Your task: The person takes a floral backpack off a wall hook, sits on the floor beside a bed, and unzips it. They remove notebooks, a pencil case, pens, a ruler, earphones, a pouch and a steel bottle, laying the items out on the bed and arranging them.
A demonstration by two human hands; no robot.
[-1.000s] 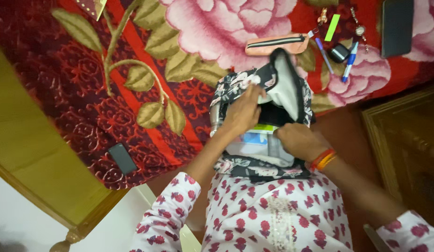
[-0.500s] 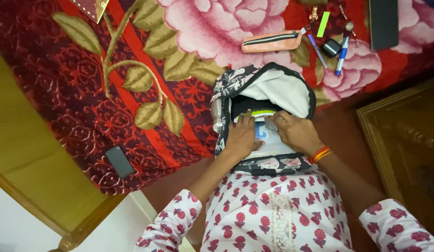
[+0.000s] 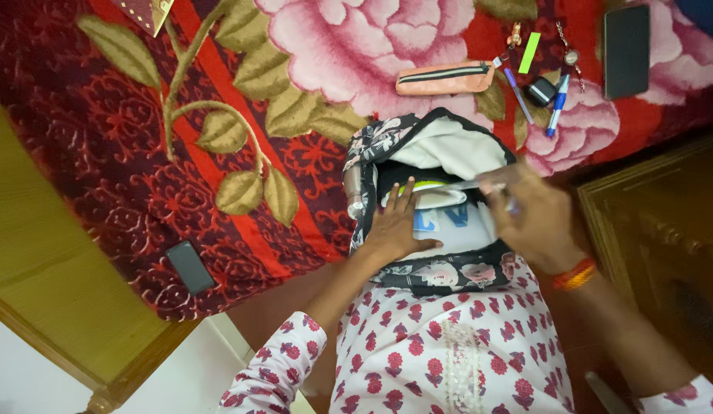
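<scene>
Your left hand (image 3: 395, 230) lies flat, fingers open, on the papers in the open floral bag (image 3: 433, 195) at the bed's edge. Your right hand (image 3: 529, 218) is blurred; I cannot tell its grip. Keep the bag mouth pinned wide.

bag (image 3: 437, 153): on bed (image 3: 241, 161), at its near edge.
left hand (image 3: 395, 230): flat on papers (image 3: 448, 218) inside bag.
right hand (image 3: 533, 218): over bag's right side.
pouch (image 3: 445, 78): beyond bag.
pens (image 3: 556, 107): right of pouch.
phone (image 3: 190, 267): far left of bag.
</scene>
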